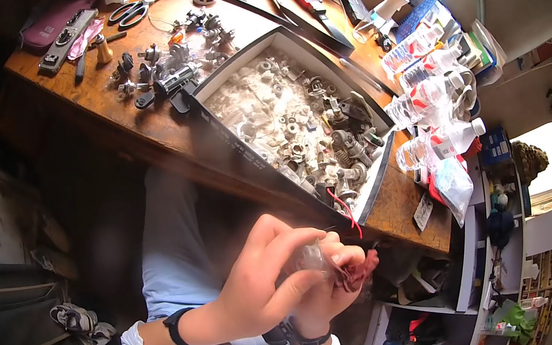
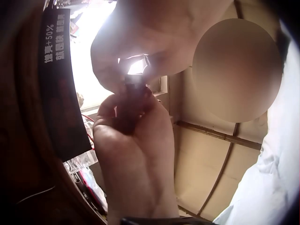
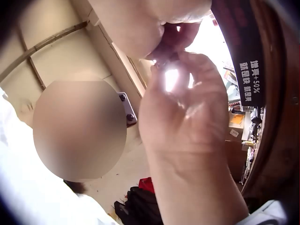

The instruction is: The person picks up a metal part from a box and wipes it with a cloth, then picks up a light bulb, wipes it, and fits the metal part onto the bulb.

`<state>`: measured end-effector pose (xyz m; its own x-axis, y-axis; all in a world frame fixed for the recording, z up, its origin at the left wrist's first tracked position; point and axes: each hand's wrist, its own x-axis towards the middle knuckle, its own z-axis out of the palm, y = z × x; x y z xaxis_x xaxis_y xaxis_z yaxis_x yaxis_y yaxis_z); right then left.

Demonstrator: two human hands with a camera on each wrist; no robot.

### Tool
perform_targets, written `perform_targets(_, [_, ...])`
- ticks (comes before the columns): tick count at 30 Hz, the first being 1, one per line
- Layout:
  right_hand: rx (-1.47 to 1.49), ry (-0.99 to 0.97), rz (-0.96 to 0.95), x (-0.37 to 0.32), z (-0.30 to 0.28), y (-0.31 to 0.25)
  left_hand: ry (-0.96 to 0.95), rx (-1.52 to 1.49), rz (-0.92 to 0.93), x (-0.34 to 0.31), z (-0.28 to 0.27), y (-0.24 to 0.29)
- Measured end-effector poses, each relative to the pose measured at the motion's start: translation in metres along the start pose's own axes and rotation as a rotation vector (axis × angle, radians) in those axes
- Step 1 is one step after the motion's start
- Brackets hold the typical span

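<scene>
In the head view my hands meet low in front of the table's edge. My left hand (image 1: pixel 254 284) pinches a small clear rounded piece (image 1: pixel 308 258) between thumb and forefinger. Against it, my right hand (image 1: pixel 338 294) has its fingers curled round a dark red crumpled cloth (image 1: pixel 354 274). Backlight turns the clear piece (image 3: pixel 172 79) into a bright spot between the fingers in the right wrist view. Something dark (image 2: pixel 130 105) sits between curled fingers in the left wrist view. Fingers cover much of both things.
A black-edged box lid (image 1: pixel 230 133) full of small bulbs and clear bits stands on the wooden table (image 1: pixel 119 136). Loose bulbs (image 1: pixel 161 64) and scissors (image 1: pixel 138 8) lie left of it. Plastic bottles (image 1: pixel 441 143) line the right end; a red wire (image 1: pixel 345 208) hangs over the lid's edge.
</scene>
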<state>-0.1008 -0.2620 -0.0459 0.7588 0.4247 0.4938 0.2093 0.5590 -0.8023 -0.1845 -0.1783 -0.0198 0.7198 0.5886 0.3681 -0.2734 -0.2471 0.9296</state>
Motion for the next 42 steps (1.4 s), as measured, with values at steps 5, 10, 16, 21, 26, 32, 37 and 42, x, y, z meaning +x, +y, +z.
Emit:
perform_targets(5, [0.183, 0.034, 0.566, 0.008, -0.005, -0.029, 0.052, 0.042, 0.144, 0.007, -0.008, -0.007])
perform_targets(10, [0.508, 0.334, 0.895, 0.008, -0.006, -0.036, -0.09, 0.071, 0.203, 0.012, -0.016, -0.013])
perform_targets(16, [0.418, 0.031, 0.629, 0.005, -0.007, -0.022, -0.057, -0.001, 0.05, 0.004, -0.014, -0.005])
perform_targets(21, [0.148, -0.028, 0.222, -0.001, -0.005, -0.007, 0.059, -0.153, -0.054, -0.005, 0.0, -0.007])
perform_targets(26, [0.045, -0.106, 0.004, -0.004, -0.012, 0.007, 0.109, -0.233, -0.106, -0.015, 0.009, -0.009])
perform_targets(32, [-0.225, -0.196, -0.182, 0.001, -0.019, 0.009, 0.144, -0.43, -0.212, -0.015, 0.011, -0.013])
perform_targets(37, [-0.664, -0.444, -0.348, 0.017, -0.028, -0.003, 0.12, -1.006, -0.575, -0.007, 0.008, -0.023])
perform_targets(42, [-0.16, 0.042, 0.085, 0.012, -0.014, -0.012, 0.068, -1.515, -0.645, 0.004, -0.007, -0.031])
